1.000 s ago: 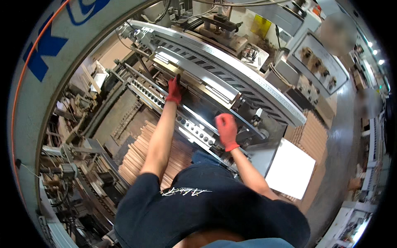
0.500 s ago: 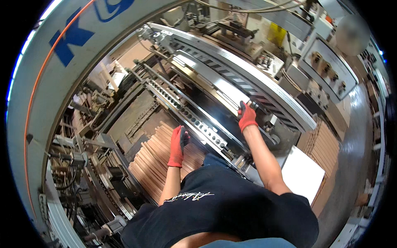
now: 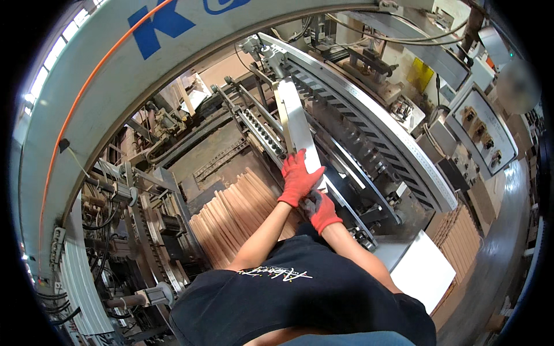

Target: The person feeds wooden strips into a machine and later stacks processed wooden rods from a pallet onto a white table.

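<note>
Blue lettering (image 3: pixel 145 36) shows; hands (image 3: pixel 298 177) apparently hold a bar (image 3: pixel 300 124).

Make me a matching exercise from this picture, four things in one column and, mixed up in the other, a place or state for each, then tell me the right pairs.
Things:
1. Left grip
2. Brown strips
3. White board
4. Orange cord

Places or states:
A. Lying side by side in a bed
B. Running along the pale grey arch
C. Gloved in red, against a long silver-white piece
D. At the lower right of the picture

Right pairs: 1-C, 2-A, 3-D, 4-B
</note>
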{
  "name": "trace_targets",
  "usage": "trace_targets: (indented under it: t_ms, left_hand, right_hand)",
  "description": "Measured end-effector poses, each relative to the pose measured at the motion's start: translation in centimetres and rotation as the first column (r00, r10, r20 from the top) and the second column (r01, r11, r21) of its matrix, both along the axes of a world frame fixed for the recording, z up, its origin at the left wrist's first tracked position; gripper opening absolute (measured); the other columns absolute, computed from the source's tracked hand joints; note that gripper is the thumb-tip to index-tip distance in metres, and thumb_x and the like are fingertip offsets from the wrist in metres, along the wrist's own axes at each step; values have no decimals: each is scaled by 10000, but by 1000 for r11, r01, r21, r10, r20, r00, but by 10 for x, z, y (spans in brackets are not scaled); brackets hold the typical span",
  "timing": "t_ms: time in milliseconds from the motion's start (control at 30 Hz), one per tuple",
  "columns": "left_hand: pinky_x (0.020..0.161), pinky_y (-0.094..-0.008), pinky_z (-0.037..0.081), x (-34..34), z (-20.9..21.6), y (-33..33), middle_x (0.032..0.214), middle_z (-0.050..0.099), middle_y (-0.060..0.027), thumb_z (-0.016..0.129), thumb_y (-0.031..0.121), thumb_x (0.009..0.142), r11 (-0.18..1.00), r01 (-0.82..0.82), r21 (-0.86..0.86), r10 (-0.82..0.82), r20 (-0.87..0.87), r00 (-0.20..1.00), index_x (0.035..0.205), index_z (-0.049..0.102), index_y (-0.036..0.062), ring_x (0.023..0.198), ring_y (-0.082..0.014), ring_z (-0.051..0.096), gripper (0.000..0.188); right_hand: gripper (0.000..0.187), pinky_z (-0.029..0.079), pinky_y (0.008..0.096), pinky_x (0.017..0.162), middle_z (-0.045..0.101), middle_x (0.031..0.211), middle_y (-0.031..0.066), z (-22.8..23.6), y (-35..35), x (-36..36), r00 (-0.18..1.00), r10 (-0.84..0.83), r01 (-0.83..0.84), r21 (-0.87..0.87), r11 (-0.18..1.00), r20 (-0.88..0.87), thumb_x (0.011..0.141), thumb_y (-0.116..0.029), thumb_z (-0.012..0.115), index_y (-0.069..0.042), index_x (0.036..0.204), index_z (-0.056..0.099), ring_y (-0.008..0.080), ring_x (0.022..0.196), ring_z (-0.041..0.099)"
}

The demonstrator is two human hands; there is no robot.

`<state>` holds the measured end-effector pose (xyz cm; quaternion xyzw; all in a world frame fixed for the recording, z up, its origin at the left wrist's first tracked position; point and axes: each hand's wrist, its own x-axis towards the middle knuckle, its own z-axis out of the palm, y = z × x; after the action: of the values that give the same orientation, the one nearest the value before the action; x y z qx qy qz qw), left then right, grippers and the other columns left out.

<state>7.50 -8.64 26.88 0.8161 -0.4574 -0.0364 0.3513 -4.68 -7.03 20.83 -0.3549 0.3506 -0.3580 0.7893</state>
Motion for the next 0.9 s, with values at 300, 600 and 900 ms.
trace_targets:
  t_ms: [300,600,900]
  left_hand:
    - [1135,-496,312,-1,-33,5,1338,538,-205,795,288,681,982,-51,-182,21,-165,986,1344,486,16,1317,-437,399,780]
    - [1111,-522,324,-7,-19,36,1336,506,-253,764,325,698,998,-40,-43,36,-86,996,1381,454,37,1308,-450,390,803]
    - [1097,-539,322,-8,-21,34,1387,429,-288,741,379,693,999,-7,-31,4,-105,995,1388,456,92,1312,-459,390,804]
  right_hand:
    - [131,492,361,767,623,870,90,40,-58,-4,778,-504,61,-754,654,-375,854,-101,638,-32,942,570,240,820,614]
    - [427,515,442,806,688,988,204,27,-105,31,708,-254,-258,-577,775,-658,826,-325,669,-40,1127,568,342,913,675]
    - [362,523,401,792,665,975,180,1,-120,-3,875,-133,-137,-502,854,-465,925,-263,580,-58,1222,549,322,882,660]
